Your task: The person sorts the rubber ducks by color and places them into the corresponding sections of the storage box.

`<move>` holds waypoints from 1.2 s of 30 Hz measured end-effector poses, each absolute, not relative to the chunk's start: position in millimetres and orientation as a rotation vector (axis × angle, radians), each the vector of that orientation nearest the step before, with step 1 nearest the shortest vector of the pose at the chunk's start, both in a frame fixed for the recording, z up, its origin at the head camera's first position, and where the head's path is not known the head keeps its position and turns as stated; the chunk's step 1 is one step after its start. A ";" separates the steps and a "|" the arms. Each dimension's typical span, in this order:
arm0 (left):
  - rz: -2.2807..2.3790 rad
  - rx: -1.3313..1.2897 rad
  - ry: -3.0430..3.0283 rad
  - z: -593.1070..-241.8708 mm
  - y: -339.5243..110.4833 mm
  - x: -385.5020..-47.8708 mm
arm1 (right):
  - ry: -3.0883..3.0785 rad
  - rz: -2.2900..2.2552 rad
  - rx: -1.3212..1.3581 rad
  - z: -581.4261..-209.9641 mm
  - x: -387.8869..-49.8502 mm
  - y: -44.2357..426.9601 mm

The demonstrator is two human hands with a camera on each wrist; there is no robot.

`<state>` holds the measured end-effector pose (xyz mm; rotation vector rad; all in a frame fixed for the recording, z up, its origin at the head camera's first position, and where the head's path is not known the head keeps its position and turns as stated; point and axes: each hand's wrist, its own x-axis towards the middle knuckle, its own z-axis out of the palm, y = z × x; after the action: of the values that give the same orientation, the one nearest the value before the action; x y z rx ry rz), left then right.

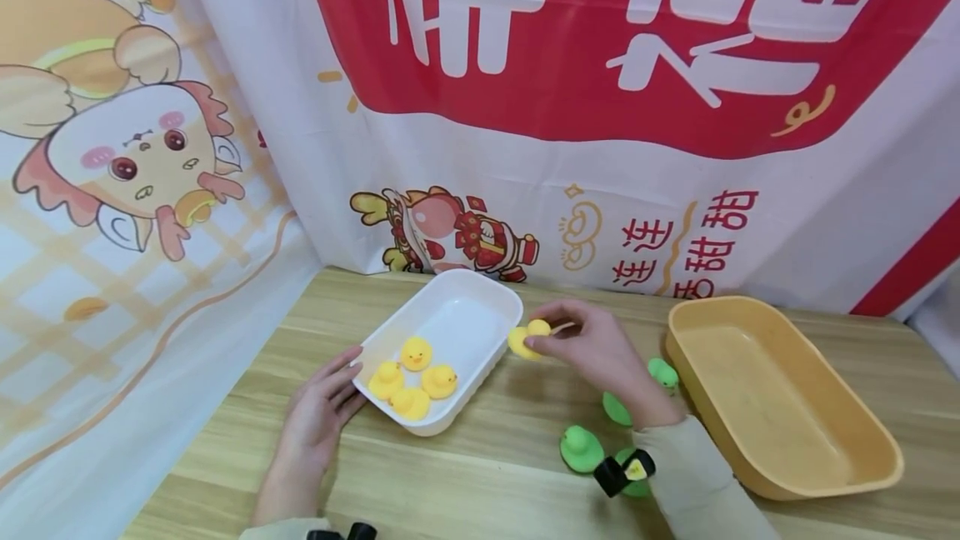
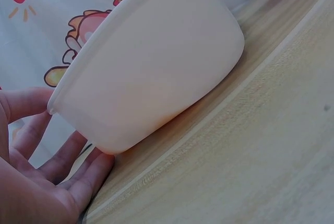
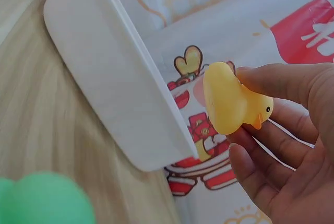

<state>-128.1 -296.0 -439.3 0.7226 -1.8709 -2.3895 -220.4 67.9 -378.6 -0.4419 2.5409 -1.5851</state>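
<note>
Nearest: pale sleeves on both forearms, black wrist device on the right one, both nearer than the white tray, on its near side. Left hand at the tray's near left end, fingers fairly straight and spread, tips touching rim and outer wall, no duck in it. Green ducks on the wooden table, right of the tray, partly covered by the right forearm; four show. Inside the tray, grouped at its near end: four yellow ducks, close together; far part of the tray floor is bare. Right hand just right of the tray's far half, narrowed, pinching one yellow duck between thumb and fingers; duck is held off the table, outside the tray, near its right rim, head toward the palm. Tan bin well right of the tray, past the green ducks. Farthest: printed cloth hanging behind the tray, red panel, white characters, cartoon figure right behind the tray's far end.
</note>
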 end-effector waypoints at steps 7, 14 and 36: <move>-2.384 0.727 -1.877 -438.8 -295.4 -129.3 | 2.509 -1.572 -0.627 -360.5 -226.6 38.6; -2.393 0.735 -1.852 -440.0 -296.1 -129.0 | 2.492 -1.469 -0.752 -359.1 -238.1 7.9; -2.384 0.712 -1.823 -440.1 -294.5 -127.9 | 2.516 -1.075 -0.796 -387.3 -266.2 -54.3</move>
<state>-127.9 -294.5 -440.1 0.7123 -1.8225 -2.3842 -266.2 -54.3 -387.3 -0.7958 2.5156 -1.0753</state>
